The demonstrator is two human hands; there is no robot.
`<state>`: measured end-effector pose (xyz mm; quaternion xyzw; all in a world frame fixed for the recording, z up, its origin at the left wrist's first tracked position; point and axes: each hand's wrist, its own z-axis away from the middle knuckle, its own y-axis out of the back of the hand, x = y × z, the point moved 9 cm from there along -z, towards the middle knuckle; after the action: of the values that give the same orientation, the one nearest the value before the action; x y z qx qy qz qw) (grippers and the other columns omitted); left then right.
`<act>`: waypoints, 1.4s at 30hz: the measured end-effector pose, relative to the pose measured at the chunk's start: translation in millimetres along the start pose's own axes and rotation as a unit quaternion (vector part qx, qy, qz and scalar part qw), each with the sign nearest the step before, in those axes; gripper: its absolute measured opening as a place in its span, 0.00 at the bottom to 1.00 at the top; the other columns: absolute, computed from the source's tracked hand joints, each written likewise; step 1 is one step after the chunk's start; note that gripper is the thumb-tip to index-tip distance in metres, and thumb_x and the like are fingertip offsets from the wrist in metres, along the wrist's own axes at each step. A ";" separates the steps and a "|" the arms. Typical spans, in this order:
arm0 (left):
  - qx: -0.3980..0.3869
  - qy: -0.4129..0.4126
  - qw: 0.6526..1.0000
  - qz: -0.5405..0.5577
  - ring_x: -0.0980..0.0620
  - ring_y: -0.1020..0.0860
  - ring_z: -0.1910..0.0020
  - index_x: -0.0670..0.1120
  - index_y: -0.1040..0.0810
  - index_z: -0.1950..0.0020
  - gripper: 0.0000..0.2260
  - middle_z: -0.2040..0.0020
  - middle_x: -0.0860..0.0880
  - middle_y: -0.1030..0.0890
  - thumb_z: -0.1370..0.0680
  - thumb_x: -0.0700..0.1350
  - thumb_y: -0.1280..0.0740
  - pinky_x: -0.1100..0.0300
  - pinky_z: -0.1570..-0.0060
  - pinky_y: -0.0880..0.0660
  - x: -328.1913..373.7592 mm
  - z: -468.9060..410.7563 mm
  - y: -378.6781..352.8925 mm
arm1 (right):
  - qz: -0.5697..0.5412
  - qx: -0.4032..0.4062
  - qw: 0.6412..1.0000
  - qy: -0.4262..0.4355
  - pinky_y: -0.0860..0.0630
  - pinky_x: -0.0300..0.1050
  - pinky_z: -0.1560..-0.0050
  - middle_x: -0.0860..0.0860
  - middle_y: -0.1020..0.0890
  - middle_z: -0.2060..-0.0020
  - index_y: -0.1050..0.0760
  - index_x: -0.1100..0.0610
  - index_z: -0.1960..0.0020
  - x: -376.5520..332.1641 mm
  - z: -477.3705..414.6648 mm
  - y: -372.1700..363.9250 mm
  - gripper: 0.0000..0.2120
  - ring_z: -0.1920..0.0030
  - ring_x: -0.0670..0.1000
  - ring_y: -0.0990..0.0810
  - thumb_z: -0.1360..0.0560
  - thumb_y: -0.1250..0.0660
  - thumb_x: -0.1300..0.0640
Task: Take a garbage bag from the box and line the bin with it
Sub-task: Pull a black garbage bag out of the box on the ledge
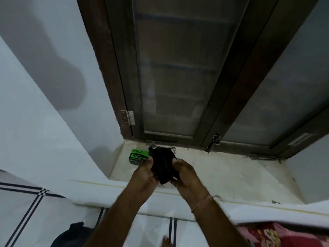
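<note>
Both hands are gripping a folded black garbage bag [162, 165] above the pale window sill [222, 173]; the left hand [145, 172] is pinching its left edge, the right hand [185, 173] is closing around its right edge; the bundle's long axis is running from the person toward the window; the green box [138, 155] is lying just behind-left, its printed face pointing up.

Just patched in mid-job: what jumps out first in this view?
Both hands, left hand and right hand, hold a crumpled black garbage bag at centre, above the pale window ledge. Just left of it, the bright green box sits on the ledge's back corner. Behind looms a dark-framed window.
</note>
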<state>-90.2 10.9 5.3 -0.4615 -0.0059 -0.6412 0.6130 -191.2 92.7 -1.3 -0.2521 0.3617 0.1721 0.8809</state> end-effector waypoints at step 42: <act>-0.124 0.069 0.978 -0.154 0.41 0.17 0.39 0.45 0.21 0.32 0.24 0.37 0.40 0.16 0.20 0.60 0.37 0.52 0.53 0.17 26.5 44.0 44.9 | 0.097 0.060 0.984 0.140 0.17 0.53 0.49 0.63 0.15 0.46 0.21 0.65 0.40 13.5 65.2 -55.9 0.15 0.42 0.66 0.17 0.15 0.42 0.57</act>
<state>-24.2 4.3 21.3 -0.4826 0.0448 -0.7539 0.4436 -118.9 85.9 46.7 -0.1842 0.5138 0.1975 0.8143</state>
